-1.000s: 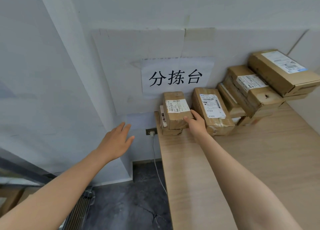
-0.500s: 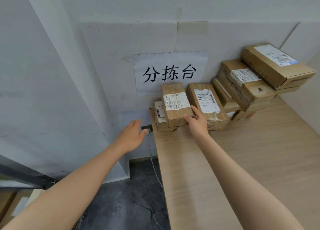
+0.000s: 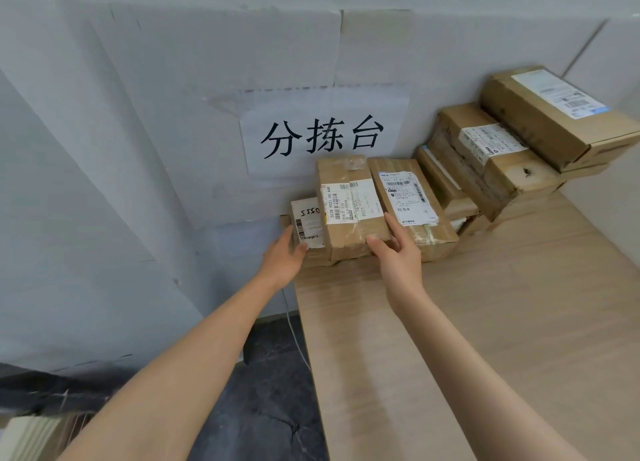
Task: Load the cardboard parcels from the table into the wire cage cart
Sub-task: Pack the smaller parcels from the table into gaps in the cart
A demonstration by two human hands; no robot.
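Observation:
Two small cardboard parcels lie stacked at the table's far left corner against the wall. The upper parcel [image 3: 346,214] is brown with a white label and tape. The lower parcel [image 3: 306,223] shows a white barcode label at its left end. My right hand [image 3: 398,256] grips the upper parcel's near right corner, thumb on the front face and fingers along its right side. My left hand [image 3: 285,252] holds the lower parcel's left end with the thumb on its label; its fingers are partly hidden. The wire cage cart is out of view.
Another labelled parcel [image 3: 412,204] lies right beside the held one. A leaning stack of larger boxes [image 3: 491,162] fills the far right corner, topped by a long box [image 3: 554,117]. The wooden table [image 3: 485,339] runs toward me. A white cable [image 3: 294,336] hangs at its left edge.
My left hand has moved right from the wall to the left end of the parcel stack. My right hand has stayed on the upper parcel's corner. The view has come closer.

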